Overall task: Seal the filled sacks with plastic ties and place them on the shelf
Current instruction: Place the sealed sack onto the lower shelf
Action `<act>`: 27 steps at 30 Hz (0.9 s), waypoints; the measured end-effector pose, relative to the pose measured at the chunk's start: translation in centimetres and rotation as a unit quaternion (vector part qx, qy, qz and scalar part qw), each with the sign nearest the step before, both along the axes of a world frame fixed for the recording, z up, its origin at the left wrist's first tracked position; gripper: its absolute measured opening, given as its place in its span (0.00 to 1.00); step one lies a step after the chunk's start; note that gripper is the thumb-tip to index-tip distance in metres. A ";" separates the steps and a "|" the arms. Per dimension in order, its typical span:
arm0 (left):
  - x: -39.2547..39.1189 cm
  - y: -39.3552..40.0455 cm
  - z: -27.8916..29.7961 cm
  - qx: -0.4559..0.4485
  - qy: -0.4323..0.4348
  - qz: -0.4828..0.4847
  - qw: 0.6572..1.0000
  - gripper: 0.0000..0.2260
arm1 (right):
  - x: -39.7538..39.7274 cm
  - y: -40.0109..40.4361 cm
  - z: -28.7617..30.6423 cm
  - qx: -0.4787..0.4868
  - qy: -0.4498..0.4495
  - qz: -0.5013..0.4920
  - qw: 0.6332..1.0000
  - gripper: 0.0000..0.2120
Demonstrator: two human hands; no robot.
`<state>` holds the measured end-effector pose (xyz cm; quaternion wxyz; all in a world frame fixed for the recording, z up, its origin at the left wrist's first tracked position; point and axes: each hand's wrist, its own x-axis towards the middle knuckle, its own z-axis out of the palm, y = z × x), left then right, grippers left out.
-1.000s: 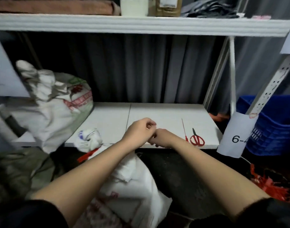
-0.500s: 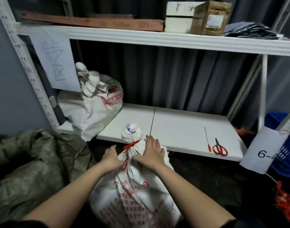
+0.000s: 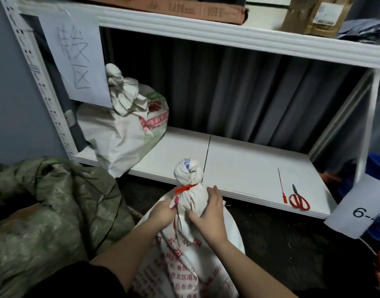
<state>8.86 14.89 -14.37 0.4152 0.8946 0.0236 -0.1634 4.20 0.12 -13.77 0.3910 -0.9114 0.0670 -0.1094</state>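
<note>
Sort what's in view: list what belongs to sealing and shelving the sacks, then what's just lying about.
Job: sack in hand, red tie on its neck, left hand, right hand, lower shelf, sack already shelved, spare tie.

Lying about: scissors, cardboard boxes, green tarp, paper signs.

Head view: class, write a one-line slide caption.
Both hands grip a red-tied sack below the shelf.

Counting two tied white sacks (image 3: 191, 222) (image 3: 128, 123), two red ties (image 3: 183, 188) (image 3: 281, 186), one scissors (image 3: 299, 200), two paper signs (image 3: 75, 54) (image 3: 361, 209), two hands (image 3: 163, 212) (image 3: 208, 214).
</note>
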 end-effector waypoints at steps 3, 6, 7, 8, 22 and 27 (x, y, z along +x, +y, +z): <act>-0.5 -1.4 1.1 -0.026 -0.029 0.045 0.998 0.10 | -0.8 0.7 -1.0 -0.074 0.100 -0.034 0.992 0.58; -1.2 -3.0 2.8 0.005 -0.064 0.024 0.998 0.02 | -0.7 1.2 -0.9 -0.009 0.190 -0.061 0.980 0.64; -1.3 -3.3 3.4 0.018 -0.078 0.009 0.997 0.06 | -0.5 1.2 -0.9 0.016 0.191 -0.061 0.980 0.63; -1.4 -3.5 4.2 0.041 -0.094 -0.014 0.995 0.08 | -0.4 1.3 -0.7 0.050 0.171 -0.057 0.982 0.61; -2.6 2.3 9.9 0.147 -0.031 -0.082 0.985 0.24 | -1.6 -0.1 9.7 0.070 -0.091 -0.119 0.986 0.14; -4.1 5.1 9.6 0.195 0.084 -0.088 0.973 0.47 | -0.1 -0.4 16.1 0.060 -0.145 -0.074 0.985 0.13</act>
